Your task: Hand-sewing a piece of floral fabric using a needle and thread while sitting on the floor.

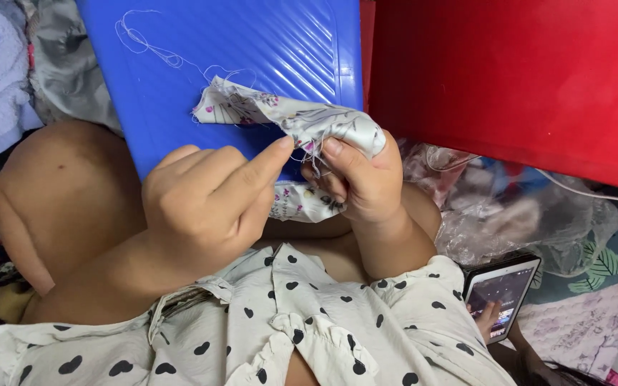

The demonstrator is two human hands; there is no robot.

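My right hand [363, 175] is closed around a piece of shiny white floral fabric [280, 114], which drapes over my knuckles and spreads left onto a blue ribbed plastic lid [252, 43]. My left hand [205, 200] has its fingers curled, and its fingertip meets the fabric edge beside my right thumb, pinching at a frayed spot; whether a needle is held there is too small to tell. Loose white thread [144, 39] trails across the blue lid above the fabric.
A red plastic surface [509, 71] stands at the right behind the blue lid. A phone [501, 293] with a lit screen lies at the lower right on crumpled clear plastic [531, 221]. My knee [66, 186] and heart-print dress [309, 329] fill the foreground. Clothes are piled at the left.
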